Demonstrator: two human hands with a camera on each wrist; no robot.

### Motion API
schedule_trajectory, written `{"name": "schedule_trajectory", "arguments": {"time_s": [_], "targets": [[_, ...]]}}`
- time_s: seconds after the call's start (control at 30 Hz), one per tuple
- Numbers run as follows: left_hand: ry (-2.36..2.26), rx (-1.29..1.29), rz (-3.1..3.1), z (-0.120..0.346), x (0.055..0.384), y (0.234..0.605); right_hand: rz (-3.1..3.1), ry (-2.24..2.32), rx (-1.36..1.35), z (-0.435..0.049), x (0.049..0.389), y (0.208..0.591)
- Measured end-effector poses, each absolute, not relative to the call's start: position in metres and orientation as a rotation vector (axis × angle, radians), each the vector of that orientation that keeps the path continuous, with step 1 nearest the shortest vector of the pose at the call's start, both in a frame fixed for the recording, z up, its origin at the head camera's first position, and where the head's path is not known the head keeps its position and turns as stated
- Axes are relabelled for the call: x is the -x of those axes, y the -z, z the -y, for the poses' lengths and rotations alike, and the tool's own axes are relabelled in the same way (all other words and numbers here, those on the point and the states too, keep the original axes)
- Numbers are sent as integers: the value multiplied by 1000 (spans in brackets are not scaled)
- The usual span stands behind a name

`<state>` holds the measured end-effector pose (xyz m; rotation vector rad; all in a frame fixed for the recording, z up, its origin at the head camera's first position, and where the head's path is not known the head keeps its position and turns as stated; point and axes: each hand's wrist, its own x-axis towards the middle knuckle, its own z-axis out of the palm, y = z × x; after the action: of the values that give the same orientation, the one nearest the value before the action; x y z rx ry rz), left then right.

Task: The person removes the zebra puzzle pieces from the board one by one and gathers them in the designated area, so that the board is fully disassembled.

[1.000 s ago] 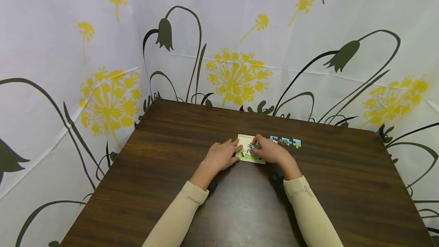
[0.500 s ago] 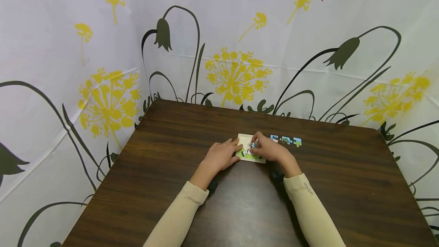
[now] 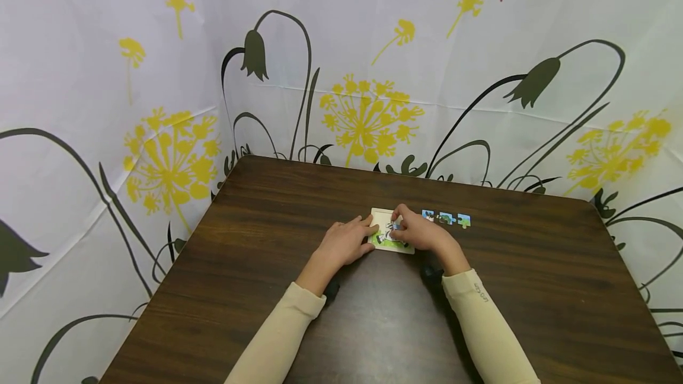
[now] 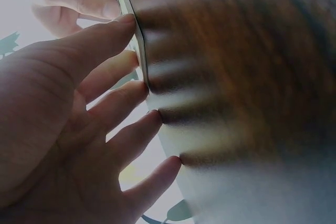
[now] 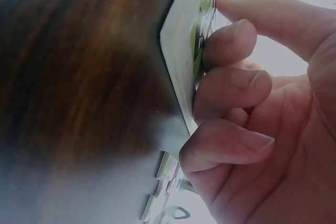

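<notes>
A small light wooden puzzle tray (image 3: 380,213) with a black-and-white animal picture on green lies on the table in the head view. My left hand (image 3: 345,240) rests at its left edge, fingers spread and fairly straight; in the left wrist view the thumb and some fingertips (image 4: 140,86) touch the tray's rim. Over the tray's right part, my right hand (image 3: 421,233) pinches a bluish puzzle piece (image 3: 396,226) between thumb and index finger. In the right wrist view its other fingers (image 5: 231,93) are curled against the tray (image 5: 177,45). The piece is mostly hidden by the fingers.
Several loose puzzle pieces (image 3: 446,218) lie in a row just right of the tray, beyond the right hand. The dark brown wooden table (image 3: 299,194) ends at a white curtain (image 3: 459,46) printed with flowers.
The head view has shifted slightly. My right hand's fingers have made only a tiny movement at the same spot on the tray, and my left hand has stayed in place.
</notes>
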<state>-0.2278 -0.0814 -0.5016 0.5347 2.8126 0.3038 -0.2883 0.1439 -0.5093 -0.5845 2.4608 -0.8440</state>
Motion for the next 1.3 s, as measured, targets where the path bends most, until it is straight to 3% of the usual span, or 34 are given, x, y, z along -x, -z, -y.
{"name": "schedule_trajectory", "arguments": {"time_s": [0.5,1.3], "targets": [[-285,-543,-2810,81,228,500,-2507,820,624,-148,294,521],[-289,-555,-2807,81,228,501,-2627,724,566,-141,275,497]]}}
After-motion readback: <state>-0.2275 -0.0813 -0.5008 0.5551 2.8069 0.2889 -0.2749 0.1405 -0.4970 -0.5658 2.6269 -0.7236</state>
